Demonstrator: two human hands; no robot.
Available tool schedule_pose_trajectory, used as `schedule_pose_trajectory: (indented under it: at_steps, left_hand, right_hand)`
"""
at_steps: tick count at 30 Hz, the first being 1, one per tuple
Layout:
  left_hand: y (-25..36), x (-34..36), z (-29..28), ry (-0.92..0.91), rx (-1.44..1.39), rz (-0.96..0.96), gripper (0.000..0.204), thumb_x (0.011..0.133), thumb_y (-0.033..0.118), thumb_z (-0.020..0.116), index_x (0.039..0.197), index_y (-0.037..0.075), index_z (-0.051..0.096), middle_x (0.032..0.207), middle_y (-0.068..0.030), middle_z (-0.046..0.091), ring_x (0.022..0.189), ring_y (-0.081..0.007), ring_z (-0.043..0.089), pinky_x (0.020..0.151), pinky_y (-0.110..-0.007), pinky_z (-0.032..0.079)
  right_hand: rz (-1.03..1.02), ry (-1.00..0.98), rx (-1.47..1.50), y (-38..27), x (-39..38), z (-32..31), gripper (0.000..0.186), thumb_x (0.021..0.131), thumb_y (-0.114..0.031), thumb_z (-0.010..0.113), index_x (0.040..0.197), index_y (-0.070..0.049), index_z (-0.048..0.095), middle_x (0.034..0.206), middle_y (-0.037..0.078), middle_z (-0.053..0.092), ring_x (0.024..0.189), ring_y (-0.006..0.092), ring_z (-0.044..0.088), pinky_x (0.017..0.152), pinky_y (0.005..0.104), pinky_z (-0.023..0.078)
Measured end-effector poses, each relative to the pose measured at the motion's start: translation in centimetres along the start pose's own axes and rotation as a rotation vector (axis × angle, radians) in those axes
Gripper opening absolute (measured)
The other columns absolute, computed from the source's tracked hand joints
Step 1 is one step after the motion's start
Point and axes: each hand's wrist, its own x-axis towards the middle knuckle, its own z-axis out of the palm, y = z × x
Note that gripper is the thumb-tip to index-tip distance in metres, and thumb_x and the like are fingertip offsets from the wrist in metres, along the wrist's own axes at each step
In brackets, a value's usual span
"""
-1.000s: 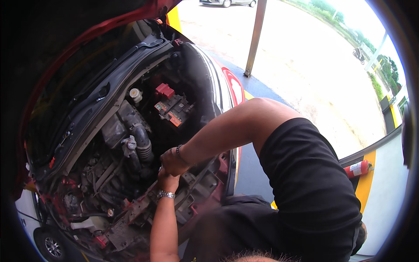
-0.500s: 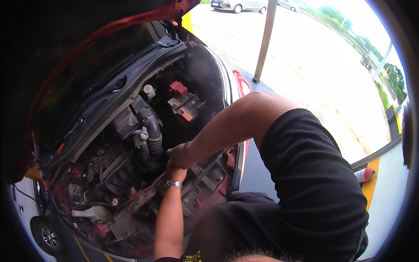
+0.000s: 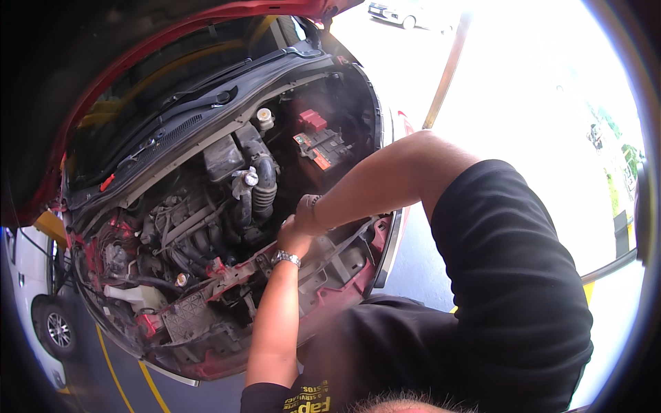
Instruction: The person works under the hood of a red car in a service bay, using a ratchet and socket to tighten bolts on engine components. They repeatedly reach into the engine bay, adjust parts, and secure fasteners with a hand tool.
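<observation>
Near-right of the ribbed hose (image 3: 264,196), I hold left hand (image 3: 293,238) and right hand (image 3: 310,215) together, presumably for bracing; open or closed, I cannot tell.

In the engine bay (image 3: 189,153), the battery (image 3: 320,148) lies toward the right end, with the reservoir (image 3: 265,120) to its left near the rear edge, and the air hose (image 3: 264,196) between the battery and the engine (image 3: 182,230) farther left. The bottle (image 3: 141,297) sits near the front left corner. Near the front edge, before the air hose, the right hand (image 3: 308,215) is just behind the left hand (image 3: 294,237).
</observation>
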Motion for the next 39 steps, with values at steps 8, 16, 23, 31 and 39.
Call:
schedule_pose_trajectory:
  at_steps: [8, 16, 23, 31, 39]
  left_hand:
    - [-1.0, 0.3, -0.6, -0.173, -0.091, -0.092, 0.049, 0.074, 0.042, 0.08, 0.106, 0.006, 0.069, 0.109, -0.0188, 0.07, 0.105, -0.0379, 0.065, 0.087, -0.044, 0.053]
    - [3.4, -5.5, -9.7, 0.033, 0.045, -0.03, 0.041, 0.08, 0.021, 0.078, 0.115, 0.004, 0.065, 0.119, -0.0185, 0.065, 0.109, -0.0365, 0.063, 0.092, -0.043, 0.052]
    - [-4.3, -21.1, -26.9, 0.73, 0.551, -0.087, 0.028, 0.086, 0.024, 0.077, 0.106, 0.006, 0.068, 0.109, -0.009, 0.07, 0.1, -0.0287, 0.067, 0.088, -0.04, 0.053]
    - [-14.4, -32.7, -27.7, 0.764, 0.702, -0.243, 0.041, 0.09, 0.037, 0.071, 0.118, 0.007, 0.066, 0.129, -0.0148, 0.061, 0.121, -0.0348, 0.056, 0.099, -0.048, 0.047]
    - [-16.6, -33.3, -24.6, 0.697, 0.724, -0.234, 0.062, 0.099, 0.058, 0.04, 0.131, 0.008, 0.059, 0.145, -0.0195, 0.046, 0.139, -0.044, 0.036, 0.11, -0.062, 0.033]
  right_hand:
    - [0.082, -0.31, 0.865, 4.3, -3.4, -2.1, 0.024, 0.088, -0.026, 0.064, 0.102, -0.01, 0.075, 0.107, 0.01, 0.074, 0.105, 0.0282, 0.069, 0.087, 0.0388, 0.057]
    - [0.136, -0.154, 0.778, 3.7, -4.1, -2.3, 0.038, 0.086, -0.039, 0.066, 0.112, -0.011, 0.065, 0.1, 0.011, 0.073, 0.102, 0.0305, 0.069, 0.083, 0.0461, 0.056]
    - [-0.259, 0.123, 0.527, 4.7, -5.3, -1.9, 0.018, 0.09, -0.027, 0.058, 0.091, -0.012, 0.068, 0.082, 0.01, 0.071, 0.083, 0.029, 0.071, 0.073, 0.0432, 0.056]
    - [-0.173, -0.565, 0.632, 4.8, -1.1, -1.4, 0.025, 0.086, -0.023, 0.064, 0.107, -0.011, 0.071, 0.09, 0.012, 0.073, 0.091, 0.0283, 0.072, 0.078, 0.0406, 0.058]
    - [-0.123, -0.181, 0.549, 4.0, -5.4, -3.2, 0.021, 0.09, -0.023, 0.061, 0.107, -0.016, 0.071, 0.094, 0.01, 0.071, 0.093, 0.0291, 0.07, 0.078, 0.0403, 0.056]
